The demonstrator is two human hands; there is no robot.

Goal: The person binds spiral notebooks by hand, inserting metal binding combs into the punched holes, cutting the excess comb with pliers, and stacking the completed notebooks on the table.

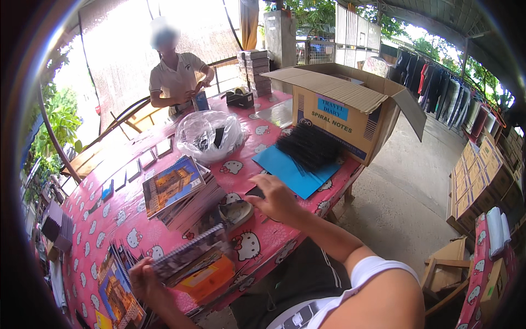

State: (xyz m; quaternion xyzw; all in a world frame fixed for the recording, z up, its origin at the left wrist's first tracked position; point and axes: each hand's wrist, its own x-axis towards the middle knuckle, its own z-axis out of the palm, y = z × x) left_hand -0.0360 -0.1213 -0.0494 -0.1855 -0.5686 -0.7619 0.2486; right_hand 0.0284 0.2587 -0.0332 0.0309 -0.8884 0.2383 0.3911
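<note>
left hand point(143, 281) grips notebook point(189, 253) | stack point(183, 194) | black coils point(308, 146)

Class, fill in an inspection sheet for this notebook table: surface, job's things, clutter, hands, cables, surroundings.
Surface: table under a pink cartoon-cat cloth.
Job's things: spiral notebook in the left hand; right hand near a small dark object; notebook stack.
Clutter: plastic bag, black spiral coils on blue sheets, tape dispenser.
Cables: nothing seen.
Surroundings: open cardboard box, co-worker, hanging clothes.
</note>
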